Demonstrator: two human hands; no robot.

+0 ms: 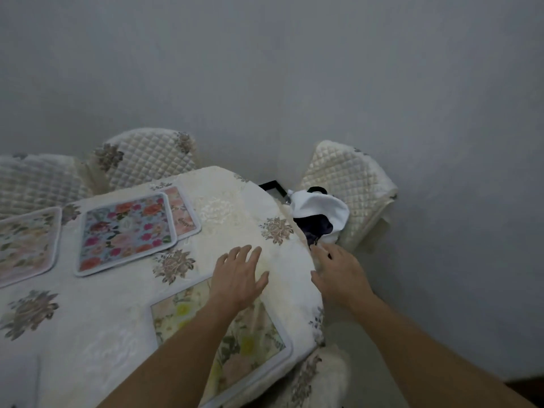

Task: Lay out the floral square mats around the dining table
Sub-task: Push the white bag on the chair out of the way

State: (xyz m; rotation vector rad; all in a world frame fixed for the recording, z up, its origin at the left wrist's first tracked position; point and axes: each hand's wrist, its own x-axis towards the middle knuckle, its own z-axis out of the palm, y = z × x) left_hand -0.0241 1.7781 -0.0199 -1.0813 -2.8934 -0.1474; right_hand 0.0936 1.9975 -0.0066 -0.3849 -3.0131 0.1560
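Observation:
A yellow-flowered square mat (250,340) lies flat at the near right corner of the dining table (229,210), partly under my left forearm. My left hand (240,275) hovers open just past its far edge, fingers spread over the cream tablecloth. My right hand (338,275) is open at the table's right edge, holding nothing. A bright pink-and-orange flowered mat (126,231) lies further left on top of a pale pink mat (182,213), which sticks out on its right side. Another pale floral mat (26,245) lies at the left edge.
Quilted cream chairs stand around the table: one at the far side (147,157), one at far left (35,178), one at the right (350,184). White and dark clothing (321,213) lies on the right chair's seat. A grey wall fills the background.

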